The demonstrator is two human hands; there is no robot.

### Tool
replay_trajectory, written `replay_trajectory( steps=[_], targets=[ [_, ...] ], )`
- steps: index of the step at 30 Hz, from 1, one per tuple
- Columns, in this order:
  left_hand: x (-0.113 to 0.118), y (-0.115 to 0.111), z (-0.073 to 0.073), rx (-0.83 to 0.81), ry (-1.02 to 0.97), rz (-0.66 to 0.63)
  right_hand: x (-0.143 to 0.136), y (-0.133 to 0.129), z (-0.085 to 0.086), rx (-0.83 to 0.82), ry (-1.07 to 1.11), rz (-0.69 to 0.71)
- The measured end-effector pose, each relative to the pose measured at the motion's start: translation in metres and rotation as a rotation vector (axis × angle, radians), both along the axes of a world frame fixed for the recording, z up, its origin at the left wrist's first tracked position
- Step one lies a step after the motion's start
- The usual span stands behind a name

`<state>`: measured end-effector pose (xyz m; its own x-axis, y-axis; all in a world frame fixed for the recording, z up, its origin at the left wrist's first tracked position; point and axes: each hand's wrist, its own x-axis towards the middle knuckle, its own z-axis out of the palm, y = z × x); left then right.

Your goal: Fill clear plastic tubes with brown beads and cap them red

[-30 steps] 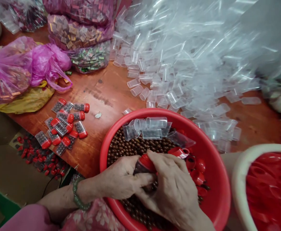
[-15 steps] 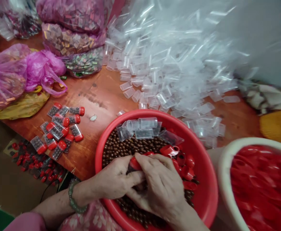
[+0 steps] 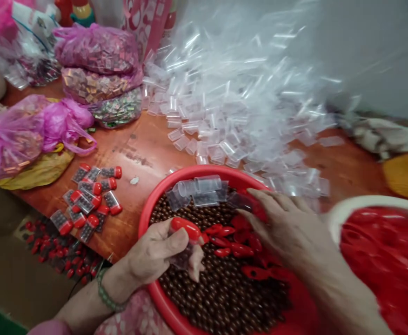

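My left hand (image 3: 162, 251) is closed around a small clear container with a red cap (image 3: 186, 228), held over a red basin (image 3: 303, 284). Brown round candies (image 3: 217, 288) fill much of the basin. My right hand (image 3: 287, 223), somewhat blurred, reaches to the basin's far right side with thumb and fingers apart. Beside its fingertips lies a clear plastic tube (image 3: 238, 201); I cannot make out whether they touch. Several more clear tubes (image 3: 204, 188) rest on the candies at the back, and loose red caps (image 3: 242, 250) lie between my hands.
Clear tubes (image 3: 207, 107) are heaped on the wooden table (image 3: 137, 144). Filled red-capped containers (image 3: 88, 197) lie at left, above a box of more (image 3: 60, 251). Pink bags (image 3: 99, 51) stand behind. A white tub (image 3: 336, 209) of red caps sits at right.
My hands have come apart. The left keeps the red-capped container and has shifted slightly left; the right has moved away to the basin's far right side. The view has tilted up slightly.
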<state>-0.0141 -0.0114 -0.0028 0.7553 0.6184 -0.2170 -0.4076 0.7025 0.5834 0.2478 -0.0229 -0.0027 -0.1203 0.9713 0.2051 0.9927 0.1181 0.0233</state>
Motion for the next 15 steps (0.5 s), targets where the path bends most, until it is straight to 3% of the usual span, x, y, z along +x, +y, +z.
replay_trajectory(
  steps=[4, 9, 12, 15],
  targets=[
    [0.004, 0.003, -0.005, -0.169, -0.094, 0.005, 0.018, 0.014, -0.019, -0.035, -0.028, 0.074],
    [0.002, 0.005, -0.002, -0.193, -0.103, 0.067, 0.023, 0.009, -0.005, 0.014, -0.001, 0.097],
    [0.003, 0.005, -0.002, -0.168, -0.053, 0.107, 0.004, -0.003, 0.014, 0.047, 0.257, 0.014],
    [0.002, 0.004, -0.004, -0.117, 0.010, 0.110, -0.027, -0.014, 0.031, -0.038, 0.638, 0.012]
  ],
)
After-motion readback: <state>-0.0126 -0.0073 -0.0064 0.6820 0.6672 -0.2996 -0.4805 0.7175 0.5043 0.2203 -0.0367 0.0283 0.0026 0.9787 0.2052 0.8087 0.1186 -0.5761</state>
